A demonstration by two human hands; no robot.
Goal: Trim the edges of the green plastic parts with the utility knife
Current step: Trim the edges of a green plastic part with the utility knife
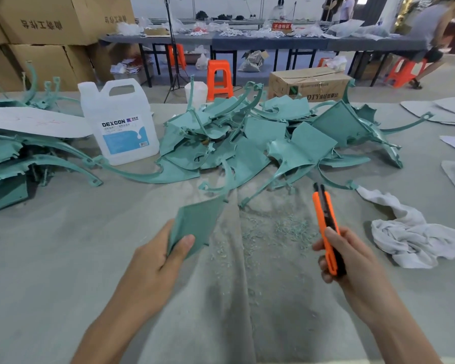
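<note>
Above the desk's (63, 258) near edge, the left hand (153, 261) pinches a part (195, 224) by one corner, thumb on top, leaving its edges free. The right hand (352, 261) curls its fingers round the knife (326, 222), tip aimed away, blade perhaps out.

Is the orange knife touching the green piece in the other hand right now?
No, the utility knife in the right hand is held up apart from the green plastic part gripped by the left hand.

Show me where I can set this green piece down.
Bare cloth lies near-left, between the left stack and the left hand, and near-right below the white rag. Crowded: the middle pile and shavings beside the right hand.
</note>
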